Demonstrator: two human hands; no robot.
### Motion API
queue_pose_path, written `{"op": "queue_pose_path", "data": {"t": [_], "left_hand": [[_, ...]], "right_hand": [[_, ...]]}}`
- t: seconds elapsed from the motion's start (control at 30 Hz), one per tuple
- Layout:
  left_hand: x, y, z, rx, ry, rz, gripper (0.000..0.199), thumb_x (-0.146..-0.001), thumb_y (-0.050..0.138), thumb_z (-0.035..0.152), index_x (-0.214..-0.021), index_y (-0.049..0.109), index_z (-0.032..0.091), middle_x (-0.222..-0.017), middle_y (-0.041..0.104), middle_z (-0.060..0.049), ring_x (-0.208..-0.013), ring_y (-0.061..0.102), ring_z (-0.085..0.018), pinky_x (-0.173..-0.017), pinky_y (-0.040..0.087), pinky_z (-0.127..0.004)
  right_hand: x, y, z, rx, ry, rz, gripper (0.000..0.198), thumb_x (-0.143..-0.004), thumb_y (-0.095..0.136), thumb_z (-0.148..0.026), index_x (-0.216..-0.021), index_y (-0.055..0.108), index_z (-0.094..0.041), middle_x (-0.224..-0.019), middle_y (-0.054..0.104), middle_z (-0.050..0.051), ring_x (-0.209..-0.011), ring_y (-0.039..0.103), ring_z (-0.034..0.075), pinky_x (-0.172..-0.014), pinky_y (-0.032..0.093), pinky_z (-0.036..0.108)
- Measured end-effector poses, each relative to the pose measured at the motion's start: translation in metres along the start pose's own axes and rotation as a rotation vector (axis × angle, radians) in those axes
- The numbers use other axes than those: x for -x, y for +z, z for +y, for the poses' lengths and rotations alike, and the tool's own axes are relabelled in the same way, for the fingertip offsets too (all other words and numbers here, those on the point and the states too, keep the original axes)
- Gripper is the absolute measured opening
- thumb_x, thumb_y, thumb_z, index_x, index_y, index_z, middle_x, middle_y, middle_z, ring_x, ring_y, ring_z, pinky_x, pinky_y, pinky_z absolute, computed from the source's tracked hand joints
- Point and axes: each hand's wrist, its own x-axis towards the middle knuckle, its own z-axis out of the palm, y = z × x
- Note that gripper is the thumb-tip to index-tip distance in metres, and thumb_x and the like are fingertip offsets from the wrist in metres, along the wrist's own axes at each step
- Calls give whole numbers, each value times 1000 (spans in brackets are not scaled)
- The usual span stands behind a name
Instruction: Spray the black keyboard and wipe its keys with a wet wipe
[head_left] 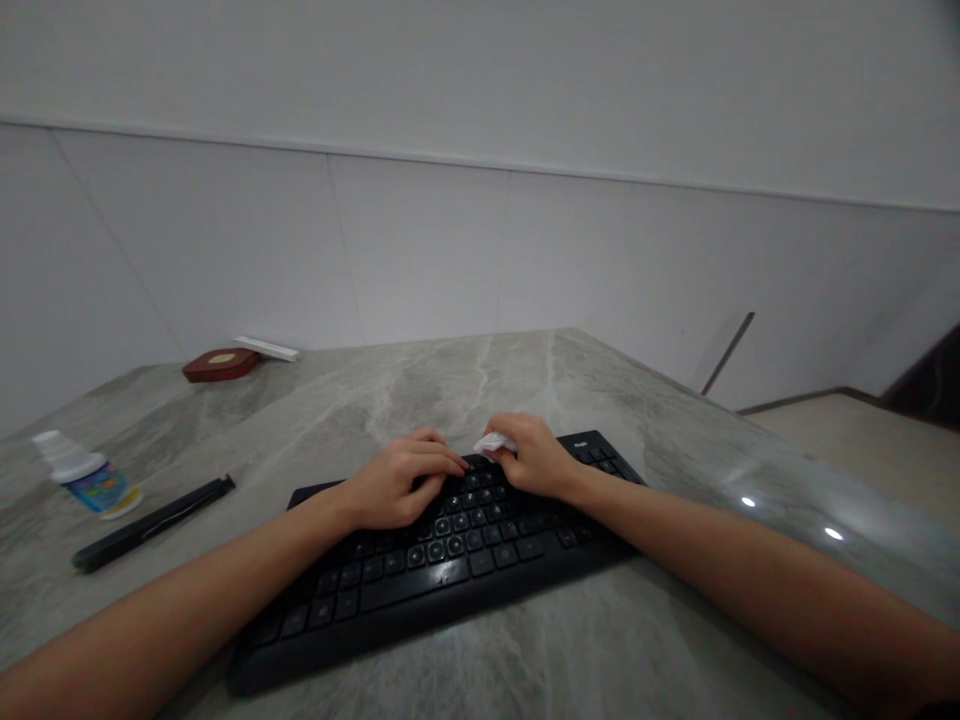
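Observation:
A black keyboard [442,550] lies at a slant on the grey marbled tabletop, close in front of me. My left hand [405,478] rests over its upper left keys, fingers stretched to the right and nothing seen in them. Closed around a small crumpled white tissue [495,442], my right hand [532,458] is at the keyboard's top edge, right of the middle. The tissue sticks out between thumb and fingers. A narrow gap separates the two hands. Both hide some of the keys beneath them.
On the left stand a white spray bottle [86,480] with a colourful label and, beside it, a long black folded object [154,523]. Toward the wall lie a dark red box [221,365] and a thin white bar [266,348]. The marbled table [465,380] ends at the wall.

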Motion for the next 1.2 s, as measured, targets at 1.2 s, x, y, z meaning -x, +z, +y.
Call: {"op": "queue_pose_path", "data": {"t": [1.2], "left_hand": [[-1, 0, 0, 19, 10, -11, 29, -87, 42, 5, -103, 65, 15, -100, 69, -7, -92, 61, -20, -87, 48, -40]], "right_hand": [[1, 2, -1, -138, -187, -88, 17, -81, 56, -8, -92, 66, -17, -84, 68, 4, -78, 62, 16, -74, 47, 28]]}}
